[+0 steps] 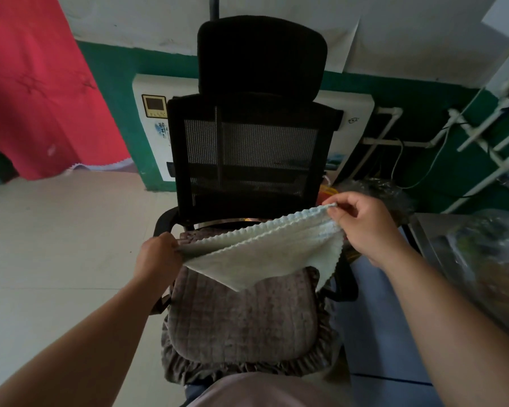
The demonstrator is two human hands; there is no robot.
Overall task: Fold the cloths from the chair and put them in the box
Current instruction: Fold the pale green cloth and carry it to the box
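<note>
A pale green cloth (262, 254) with zigzag edges hangs folded in the air above the seat of a black mesh office chair (247, 148). My left hand (159, 257) pinches its left end low, near the chair's left armrest. My right hand (365, 224) pinches its right corner higher up. The cloth's loose corners droop toward the brown quilted seat cushion (244, 318). No box is recognisable in view.
A white wall heater (150, 121) stands behind the chair against a green and white wall. A red curtain (36, 83) hangs at left. White pipes (482, 136) and plastic-wrapped clutter (482, 259) crowd the right side. Pale tiled floor (56, 245) lies at left.
</note>
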